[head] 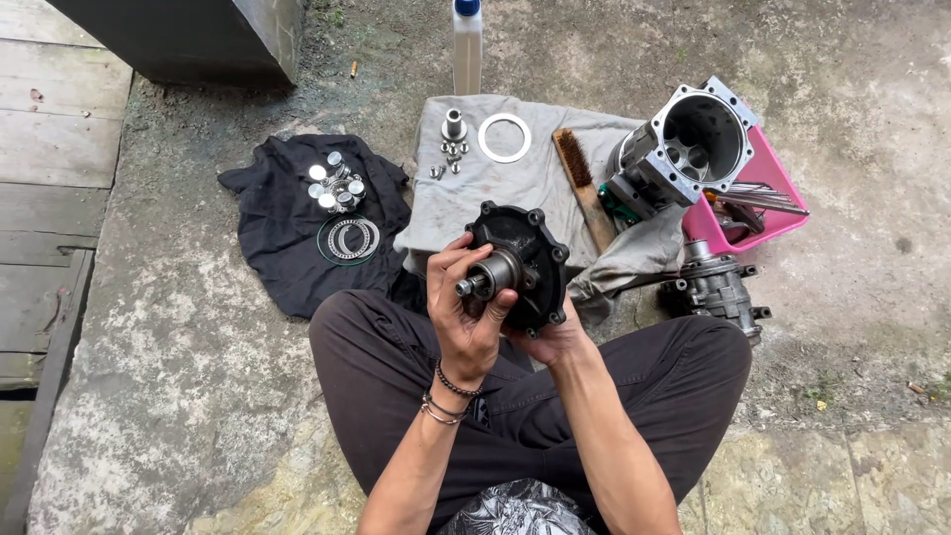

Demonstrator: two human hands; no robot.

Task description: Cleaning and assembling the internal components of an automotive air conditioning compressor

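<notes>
Both my hands hold a round black metal cover plate [525, 260] with bolt lugs around its rim, up above my crossed legs. A short steel shaft [485, 278] sticks out of its centre toward me. My left hand [464, 312] wraps around the shaft and the plate's left side. My right hand [553, 342] supports the plate from below and behind, mostly hidden by it.
A grey cloth [515, 188] carries a white ring [504, 137], a steel bushing [454, 124], small bolts and a wire brush [582, 183]. A black cloth [297, 213] holds pistons [337, 183] and bearing rings [349, 239]. An aluminium housing [688, 144], pink tray [758, 198], another casting [718, 287] and a bottle [467, 45] lie beyond.
</notes>
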